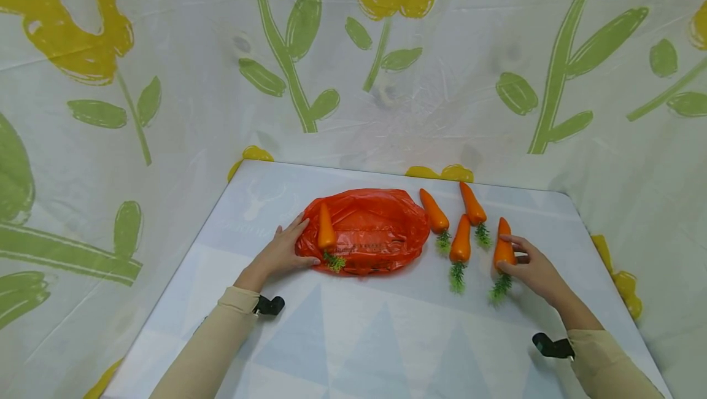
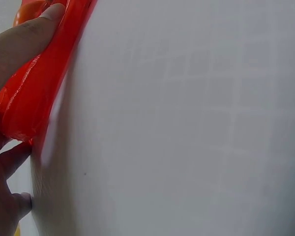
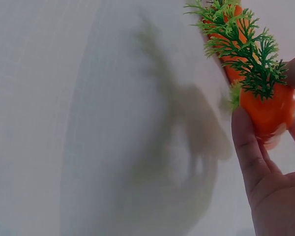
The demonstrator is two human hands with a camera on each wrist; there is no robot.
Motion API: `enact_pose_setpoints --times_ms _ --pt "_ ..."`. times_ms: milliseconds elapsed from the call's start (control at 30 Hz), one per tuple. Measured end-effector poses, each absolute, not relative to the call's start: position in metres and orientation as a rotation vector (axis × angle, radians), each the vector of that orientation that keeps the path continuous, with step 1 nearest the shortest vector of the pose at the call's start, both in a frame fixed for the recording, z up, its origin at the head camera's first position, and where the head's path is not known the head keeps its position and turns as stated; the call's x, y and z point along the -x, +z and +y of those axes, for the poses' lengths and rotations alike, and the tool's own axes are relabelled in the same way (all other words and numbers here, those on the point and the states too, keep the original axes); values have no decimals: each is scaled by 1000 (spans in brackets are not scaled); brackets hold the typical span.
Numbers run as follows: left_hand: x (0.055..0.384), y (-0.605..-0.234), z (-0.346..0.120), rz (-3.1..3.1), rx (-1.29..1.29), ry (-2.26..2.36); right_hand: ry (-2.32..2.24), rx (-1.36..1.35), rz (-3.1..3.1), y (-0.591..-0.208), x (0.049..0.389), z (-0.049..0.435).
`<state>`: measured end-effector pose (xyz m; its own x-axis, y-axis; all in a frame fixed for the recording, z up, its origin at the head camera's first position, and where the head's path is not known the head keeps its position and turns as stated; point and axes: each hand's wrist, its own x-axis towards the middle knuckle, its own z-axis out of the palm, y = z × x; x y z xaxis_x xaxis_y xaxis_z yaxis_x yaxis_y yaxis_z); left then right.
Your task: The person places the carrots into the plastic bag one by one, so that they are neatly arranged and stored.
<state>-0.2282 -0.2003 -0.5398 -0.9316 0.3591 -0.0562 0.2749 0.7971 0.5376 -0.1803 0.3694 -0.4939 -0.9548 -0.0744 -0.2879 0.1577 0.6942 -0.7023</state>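
Note:
A red plastic bag point(image 1: 375, 236) lies opened out on the table, with one orange toy carrot point(image 1: 326, 227) inside at its left. My left hand point(image 1: 278, 253) holds the bag's left side; in the left wrist view the thumb lies across the red plastic point(image 2: 37, 86) and the fingers reach round behind. My right hand point(image 1: 533, 267) grips another toy carrot point(image 1: 503, 245) between thumb and fingers. Its green leafy top point(image 3: 258, 64) points toward me, and a shadow falls on the table beside it. Part of that carrot is hidden by the hand.
Between the bag and my right hand lie three more toy carrots point(image 1: 434, 212), point(image 1: 472, 204), point(image 1: 461, 239) with leafy tops. The pale patterned table point(image 1: 386, 337) meets a flower-print curtain point(image 1: 442, 110) at its back and sides.

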Motion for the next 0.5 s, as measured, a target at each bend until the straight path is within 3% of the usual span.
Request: enact_pose_setpoints --times_ms 500 --pt "228 -538 -200 2821 -483 800 -1139 64 2666 -490 183 359"
